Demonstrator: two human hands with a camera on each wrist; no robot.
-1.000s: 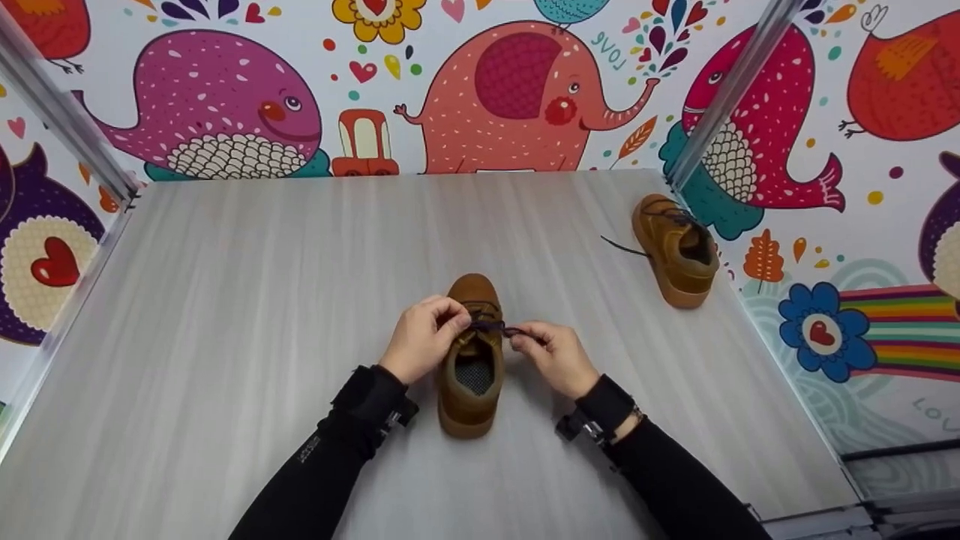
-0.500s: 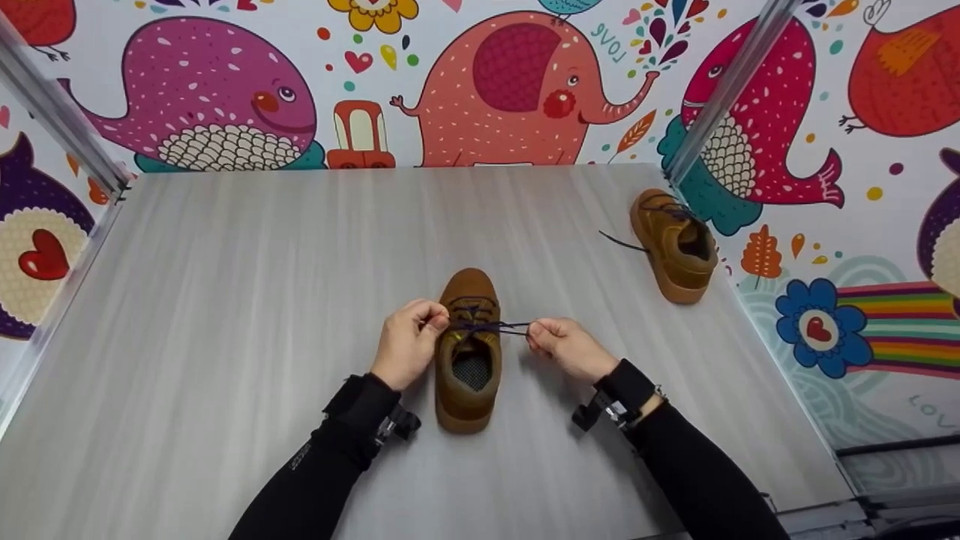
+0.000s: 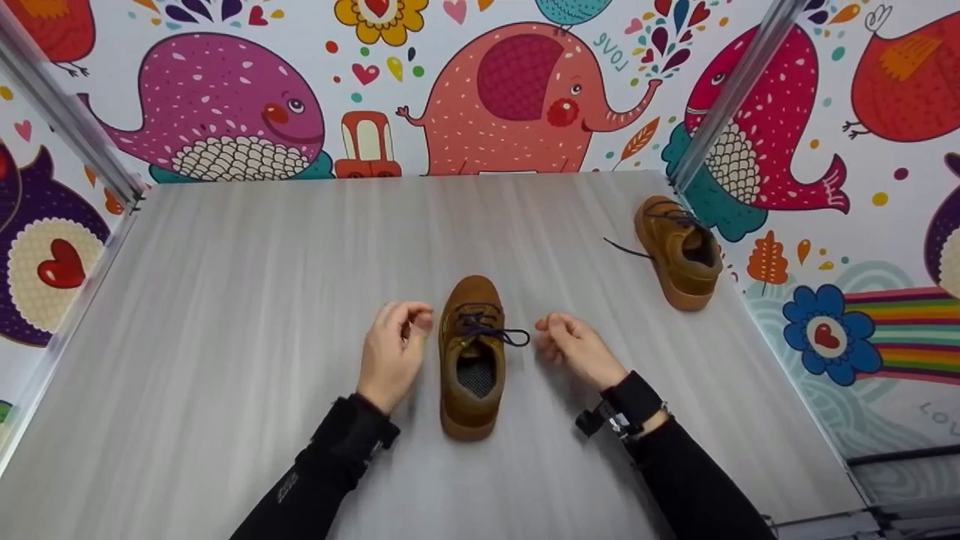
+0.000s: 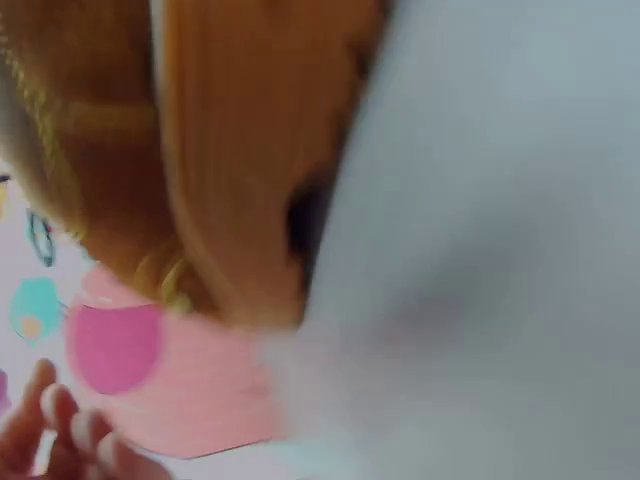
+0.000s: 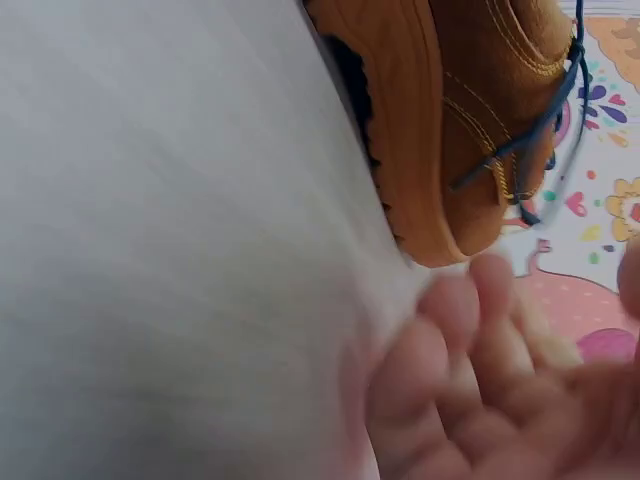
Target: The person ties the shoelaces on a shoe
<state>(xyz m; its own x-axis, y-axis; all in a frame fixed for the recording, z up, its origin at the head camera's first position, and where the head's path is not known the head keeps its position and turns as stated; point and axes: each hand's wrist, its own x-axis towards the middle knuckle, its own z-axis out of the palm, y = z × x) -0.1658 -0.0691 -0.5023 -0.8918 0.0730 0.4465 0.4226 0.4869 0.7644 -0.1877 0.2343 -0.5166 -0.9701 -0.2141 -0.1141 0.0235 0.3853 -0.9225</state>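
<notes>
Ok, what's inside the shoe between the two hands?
Inside the shoe, a dark, patterned insole shows toward the back. The front inside is covered by the upper and laces, so I can't see there.

Brown shoe (image 3: 473, 354), upright, lace (image 3: 482, 330) looped (rightward)

We see matt, suede-like leather on the middle shoe (image 3: 474, 347), raised stitching (image 5: 492, 142), a smooth, rubbery-looking sole (image 5: 408, 130), a woven-looking insole (image 3: 475, 374) and cord laces (image 3: 487, 331). Around it we note a smooth, wood-grained tabletop (image 3: 285, 285), a metallic corner post (image 3: 733, 97) and matt cloth sleeves (image 3: 694, 476).
</notes>
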